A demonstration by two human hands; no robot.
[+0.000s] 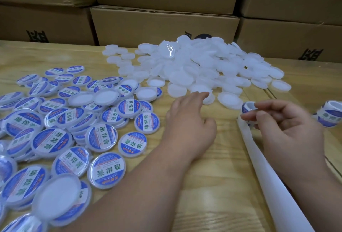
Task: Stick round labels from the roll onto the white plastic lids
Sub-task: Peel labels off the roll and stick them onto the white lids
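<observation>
Left hand (190, 120) reaching toward 12 o'clock, fingers stretched out and fairly straight, fingertips on a plain lid (207, 97) at the near edge of the white heap; nothing gripped. Right hand (288, 126) at 3 o'clock of the left, fingers curled, thumb and forefinger pinching a small label roll (248, 108) by its outer wrap; motion blur over the fingers, exact contact hard to read. Spent white backing strip (262, 163) trailing from the roll toward 5 o'clock, lying flat across the tabletop (218, 185) and running off the lower edge.

Heap of unlabelled white plastic lids (199, 67) at 12 o'clock of the hands, piled loosely, a few strays at its rim. Spread of labelled lids (74, 131) at 9 o'clock of the left hand, blue-and-white round labels facing up, many overlapping, a few lids flipped showing blank white undersides. Second label roll (329, 115) at 3 o'clock of the right hand, near the frame edge, apart from the hand. Stacked cardboard boxes (162, 22) along the far side at 12 o'clock, behind the white heap.
</observation>
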